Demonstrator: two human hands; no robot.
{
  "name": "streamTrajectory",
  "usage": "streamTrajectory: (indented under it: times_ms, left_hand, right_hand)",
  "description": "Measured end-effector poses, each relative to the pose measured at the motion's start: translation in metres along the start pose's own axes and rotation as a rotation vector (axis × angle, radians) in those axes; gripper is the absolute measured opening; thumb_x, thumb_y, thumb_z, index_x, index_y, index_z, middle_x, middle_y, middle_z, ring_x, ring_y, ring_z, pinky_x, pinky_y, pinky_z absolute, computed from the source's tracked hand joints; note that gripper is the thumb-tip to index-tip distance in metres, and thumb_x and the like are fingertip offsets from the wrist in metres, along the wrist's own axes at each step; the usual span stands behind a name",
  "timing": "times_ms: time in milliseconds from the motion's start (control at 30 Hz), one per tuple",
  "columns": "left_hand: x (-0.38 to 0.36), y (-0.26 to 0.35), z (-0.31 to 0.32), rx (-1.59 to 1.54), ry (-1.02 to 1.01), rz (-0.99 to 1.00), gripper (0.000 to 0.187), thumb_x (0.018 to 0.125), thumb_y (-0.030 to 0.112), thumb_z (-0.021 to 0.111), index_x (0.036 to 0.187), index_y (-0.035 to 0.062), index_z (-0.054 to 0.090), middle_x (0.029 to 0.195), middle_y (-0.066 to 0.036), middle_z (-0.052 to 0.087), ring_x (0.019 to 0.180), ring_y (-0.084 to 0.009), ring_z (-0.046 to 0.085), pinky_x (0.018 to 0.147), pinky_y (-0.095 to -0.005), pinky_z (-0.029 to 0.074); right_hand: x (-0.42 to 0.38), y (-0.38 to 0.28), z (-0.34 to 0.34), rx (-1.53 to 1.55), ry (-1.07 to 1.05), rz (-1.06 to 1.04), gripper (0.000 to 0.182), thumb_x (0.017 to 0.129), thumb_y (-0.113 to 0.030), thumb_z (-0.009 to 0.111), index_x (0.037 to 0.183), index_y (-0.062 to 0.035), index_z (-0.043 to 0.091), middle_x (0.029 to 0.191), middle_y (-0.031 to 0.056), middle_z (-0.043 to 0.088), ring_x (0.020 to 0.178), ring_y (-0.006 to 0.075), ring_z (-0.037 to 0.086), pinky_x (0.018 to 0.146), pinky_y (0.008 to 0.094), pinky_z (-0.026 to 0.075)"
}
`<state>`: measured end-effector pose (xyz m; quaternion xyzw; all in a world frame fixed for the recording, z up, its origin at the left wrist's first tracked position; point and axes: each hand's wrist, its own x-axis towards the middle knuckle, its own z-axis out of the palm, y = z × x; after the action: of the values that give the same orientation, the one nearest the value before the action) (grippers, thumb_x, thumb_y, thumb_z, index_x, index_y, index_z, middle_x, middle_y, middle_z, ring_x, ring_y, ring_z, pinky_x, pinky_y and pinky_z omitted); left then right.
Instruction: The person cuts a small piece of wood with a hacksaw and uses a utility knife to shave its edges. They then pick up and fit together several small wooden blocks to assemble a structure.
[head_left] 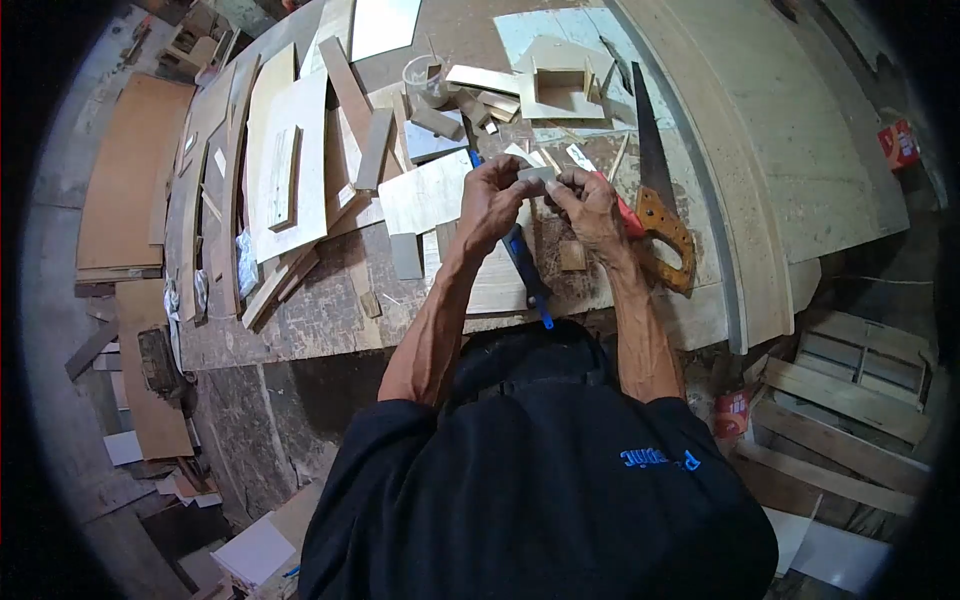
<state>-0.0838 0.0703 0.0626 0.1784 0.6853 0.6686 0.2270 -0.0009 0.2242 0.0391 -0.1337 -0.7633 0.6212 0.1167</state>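
At the left of the workbench (300,345), long boards lie side by side, overlapping in places; a narrow strip (286,180) rests on a white panel (315,140). These pieces are loose and unjoined. Next, a grey-brown strip (374,150) lies near a clear cup (427,80) and a pale board (425,205).

The left hand (490,205) is closed to a narrow pinch on the left end of a small flat grey piece (540,174). The piece is raised above the bench, held between both hands and separate from any other part. Below it lies a blue-and-black tool (522,265), out of both hands' grip.

Beyond the hands, a box-shaped part (565,92) sits with its walls standing around an opening – joined by appearance, though fastening cannot be confirmed. Assembly is therefore judged partial: one part formed, many pieces separate.

The right hand (595,215) pinches the right end of the grey piece, fingers narrow. Beside it lie a red handle (630,218) and, at far right, a handsaw (668,240) – unheld.
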Motion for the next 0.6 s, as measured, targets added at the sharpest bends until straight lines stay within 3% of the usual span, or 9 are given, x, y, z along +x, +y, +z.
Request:
streamTrajectory:
  times_ms: [100,200,233,333,367,467,500,600]
  left_hand:
    - [0.001,0.009,-0.001,0.110,-0.089,-0.010,0.018,0.087,0.017,0.070,0.097,0.0015,0.067,0.080,-0.004,0.069,0.072,-0.0102,0.061,0.065,-0.0258,0.047]
    - [0.001,0.008,0.000,0.112,-0.158,-0.002,0.027,0.087,0.012,0.066,0.110,-0.0007,0.068,0.082,-0.004,0.069,0.072,-0.0115,0.062,0.066,-0.0268,0.048]
    - [0.000,0.008,0.002,0.180,-0.126,-0.035,0.032,0.086,0.010,0.065,0.115,-0.0023,0.067,0.083,-0.006,0.069,0.073,-0.0125,0.063,0.067,-0.0271,0.049]
    - [-0.003,0.002,0.000,0.040,0.009,-0.100,0.024,0.085,0.005,0.062,0.106,-0.0047,0.068,0.080,-0.007,0.069,0.069,-0.0121,0.062,0.063,-0.0259,0.048]
    - [-0.004,-0.002,-0.003,-0.011,0.042,-0.116,0.019,0.085,0.004,0.061,0.100,-0.0032,0.069,0.078,-0.006,0.069,0.067,-0.0121,0.062,0.061,-0.0256,0.048]
    - [-0.004,-0.019,-0.012,-0.126,0.113,-0.201,0.011,0.085,0.004,0.062,0.095,-0.0008,0.063,0.080,-0.009,0.068,0.065,-0.0145,0.064,0.058,-0.0260,0.050]
    - [-0.005,-0.019,-0.011,-0.132,0.112,-0.216,0.013,0.085,0.003,0.062,0.098,-0.0009,0.061,0.080,-0.010,0.068,0.065,-0.0148,0.064,0.058,-0.0262,0.050]
    - [-0.009,-0.020,-0.014,-0.140,0.112,-0.210,0.018,0.087,0.003,0.061,0.104,-0.0003,0.057,0.083,-0.011,0.067,0.068,-0.0169,0.066,0.060,-0.0277,0.053]
  right_hand:
    - [0.001,-0.004,-0.010,0.063,-0.057,0.055,0.021,0.095,-0.021,0.064,0.092,0.0002,0.068,0.074,0.0042,0.067,0.066,0.0111,0.062,0.061,0.0278,0.050]
    - [0.000,-0.005,-0.021,-0.053,-0.123,0.061,0.024,0.095,-0.023,0.063,0.094,0.0008,0.068,0.075,0.0050,0.068,0.067,0.0110,0.063,0.061,0.0279,0.050]
    - [-0.007,-0.022,-0.024,-0.036,-0.093,0.156,0.023,0.095,-0.023,0.062,0.096,-0.0015,0.070,0.077,0.0093,0.069,0.071,0.0175,0.066,0.066,0.0339,0.053]
    - [-0.026,0.004,-0.034,-0.513,0.047,-0.159,0.023,0.091,-0.026,0.066,0.095,-0.0037,0.072,0.074,0.0099,0.066,0.071,0.0266,0.064,0.072,0.0370,0.052]
    - [-0.035,0.008,-0.041,-0.626,-0.069,-0.173,0.024,0.085,-0.023,0.070,0.102,-0.0062,0.071,0.094,0.0141,0.064,0.094,0.0354,0.063,0.083,0.0439,0.051]
    - [-0.065,0.015,-0.039,-0.914,-0.157,-0.315,0.037,0.078,-0.022,0.076,0.111,-0.0061,0.067,0.116,0.0149,0.055,0.112,0.0366,0.054,0.090,0.0463,0.048]
    - [-0.072,0.020,-0.033,-1.008,-0.170,-0.273,0.032,0.083,-0.020,0.069,0.113,-0.0090,0.064,0.122,0.0145,0.046,0.117,0.0384,0.046,0.089,0.0467,0.047]
    - [-0.071,0.025,-0.026,-0.912,-0.105,-0.313,0.031,0.079,-0.017,0.072,0.108,-0.0080,0.064,0.117,0.0145,0.048,0.113,0.0366,0.048,0.088,0.0479,0.047]
